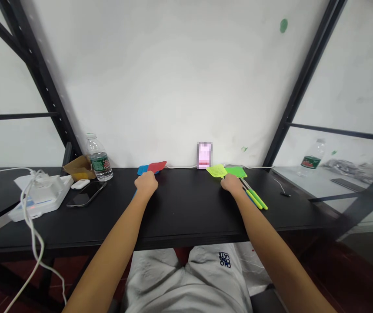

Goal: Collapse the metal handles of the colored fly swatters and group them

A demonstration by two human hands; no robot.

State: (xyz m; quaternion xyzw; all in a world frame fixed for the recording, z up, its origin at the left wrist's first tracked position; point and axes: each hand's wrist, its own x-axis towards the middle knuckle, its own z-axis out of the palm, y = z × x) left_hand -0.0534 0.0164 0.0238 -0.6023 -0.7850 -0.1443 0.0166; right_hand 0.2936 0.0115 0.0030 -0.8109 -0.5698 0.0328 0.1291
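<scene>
My left hand is closed at the neck of a red fly swatter, whose handle is hidden behind the hand and forearm. A blue fly swatter lies under the red one, and a bit of blue handle shows beside my wrist. On the other side, my right hand is closed at the neck of a yellow fly swatter, its fingers partly hidden. Just beyond that hand lies a green fly swatter. Yellow, green and blue handles stick out past my right wrist on the black table.
At the left stand a water bottle, an open cardboard box, a white earbud case, a dark phone and a white power strip with cables. A lit phone leans against the wall. A cable plug lies right.
</scene>
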